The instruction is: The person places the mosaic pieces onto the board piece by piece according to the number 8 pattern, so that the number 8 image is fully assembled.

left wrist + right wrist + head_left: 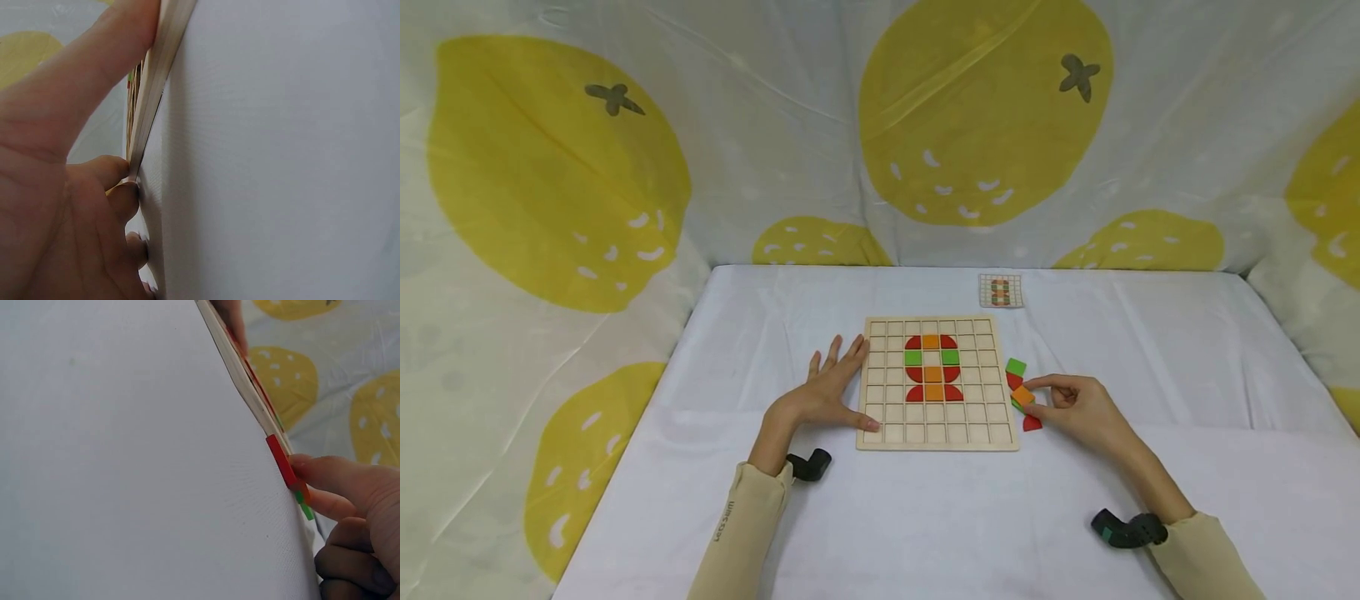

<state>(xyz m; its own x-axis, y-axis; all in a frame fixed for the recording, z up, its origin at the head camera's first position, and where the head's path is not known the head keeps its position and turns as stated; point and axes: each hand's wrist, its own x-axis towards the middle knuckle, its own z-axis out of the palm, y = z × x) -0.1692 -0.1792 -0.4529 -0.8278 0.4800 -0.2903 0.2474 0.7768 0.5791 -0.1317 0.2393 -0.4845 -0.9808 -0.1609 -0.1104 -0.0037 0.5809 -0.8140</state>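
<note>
A wooden grid board (977, 412) lies on the white cloth, with red, orange and green tiles set in its middle columns. My left hand (827, 392) rests at its left side, fingers spread, thumb on the lower left corner. In the left wrist view the thumb (106, 56) lies along the board's edge (153, 81). Right of the board, my right hand (1078, 408) pinches an orange square tile (1022, 395) between thumb and index finger. Around it lie a green square (1016, 367) and red rounded tiles (1032, 423); another green tile is partly hidden beneath the orange one.
A small pattern card (1001, 291) with a printed grid lies behind the board. Black wrist devices (1127, 529) sit on both forearms. A lemon-print curtain (820, 125) hangs behind and at the sides of the table.
</note>
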